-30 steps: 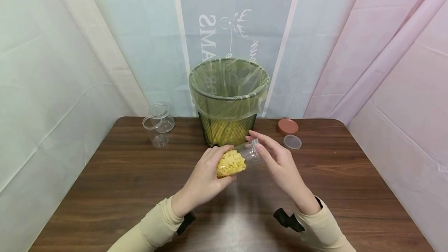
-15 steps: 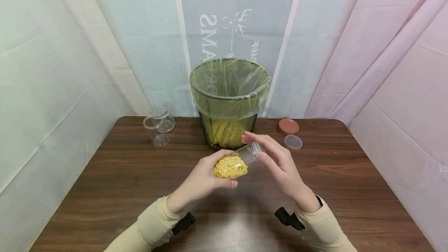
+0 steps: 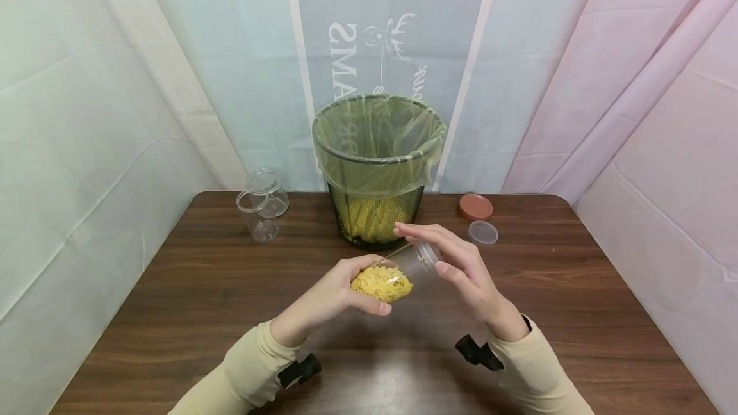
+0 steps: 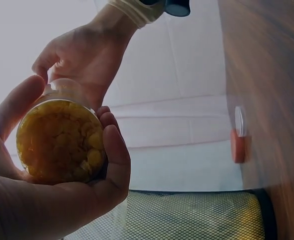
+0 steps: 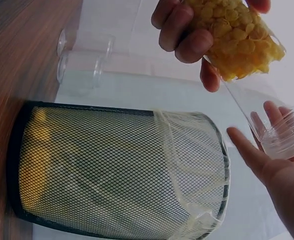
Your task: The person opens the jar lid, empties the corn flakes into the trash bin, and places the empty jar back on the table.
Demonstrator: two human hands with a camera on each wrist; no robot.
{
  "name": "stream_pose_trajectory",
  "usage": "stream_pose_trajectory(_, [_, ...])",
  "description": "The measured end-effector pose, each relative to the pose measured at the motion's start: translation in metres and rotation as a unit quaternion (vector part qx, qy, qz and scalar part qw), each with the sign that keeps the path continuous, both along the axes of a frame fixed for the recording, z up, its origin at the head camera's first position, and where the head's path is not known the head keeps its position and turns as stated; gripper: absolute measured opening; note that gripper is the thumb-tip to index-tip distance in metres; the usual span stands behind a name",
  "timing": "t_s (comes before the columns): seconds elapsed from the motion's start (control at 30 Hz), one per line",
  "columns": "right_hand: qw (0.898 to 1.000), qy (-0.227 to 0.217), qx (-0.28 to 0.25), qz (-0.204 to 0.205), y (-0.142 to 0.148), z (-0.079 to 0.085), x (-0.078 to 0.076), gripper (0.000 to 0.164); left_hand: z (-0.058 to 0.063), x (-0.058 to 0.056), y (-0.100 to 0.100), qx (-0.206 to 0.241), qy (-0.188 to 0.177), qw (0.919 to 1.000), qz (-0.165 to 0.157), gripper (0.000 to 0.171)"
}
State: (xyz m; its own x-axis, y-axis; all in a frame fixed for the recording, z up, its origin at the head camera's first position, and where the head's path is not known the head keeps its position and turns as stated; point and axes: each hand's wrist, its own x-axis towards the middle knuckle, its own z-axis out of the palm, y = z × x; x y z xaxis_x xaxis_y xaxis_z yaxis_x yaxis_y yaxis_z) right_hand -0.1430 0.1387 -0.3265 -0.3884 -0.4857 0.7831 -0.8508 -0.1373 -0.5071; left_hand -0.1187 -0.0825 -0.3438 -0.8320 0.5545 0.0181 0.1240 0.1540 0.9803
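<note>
A clear plastic jar (image 3: 412,266) partly filled with yellow flakes (image 3: 382,282) lies tilted in the air in front of the bin. My left hand (image 3: 328,296) grips the flake-filled base end, thumb on the near side. In the left wrist view, the jar's round bottom (image 4: 62,142) faces the camera. My right hand (image 3: 461,274) is held around the other, ridged end with its fingers mostly straight and the thumb near the rim. In the right wrist view, some of its fingers (image 5: 272,112) show through the plastic. Whether that end is covered, I cannot tell.
Behind the hands stands a black mesh bin (image 3: 375,191) with a translucent yellowish liner and yellow stuff at its bottom. Two clear jars (image 3: 257,223) without contents stand back left. At back right a reddish-brown lid (image 3: 475,207) and a clear disc (image 3: 483,232) lie on the wooden table (image 3: 190,300).
The jar has moved slightly down, towards the person, and its ridged end has tipped lower. Both hands have moved with it. The flakes have shifted inside. Bin, lids and the other jars have stayed put.
</note>
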Motion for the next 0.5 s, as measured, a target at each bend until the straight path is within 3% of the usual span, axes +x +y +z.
stream_pose_trajectory(0.23, [0.997, -0.06, -0.034, 0.021, -0.0007, -0.0019, 0.0013, 0.057, -0.0016, 0.0017, 0.0007, -0.027, 0.04, 0.9985, 0.026, 0.055])
stream_pose_trajectory(0.4, [0.989, -0.118, -0.053, -0.065, -0.0002, -0.0025, 0.005, 0.05, -0.0006, 0.0041, 0.002, -0.054, 0.079, 0.9935, 0.061, 0.056])
stream_pose_trajectory(0.5, [0.98, -0.148, -0.039, -0.124, 0.001, -0.0023, 0.0067, 0.044, -0.0008, 0.0063, 0.0036, -0.075, 0.105, 0.9873, 0.092, 0.057])
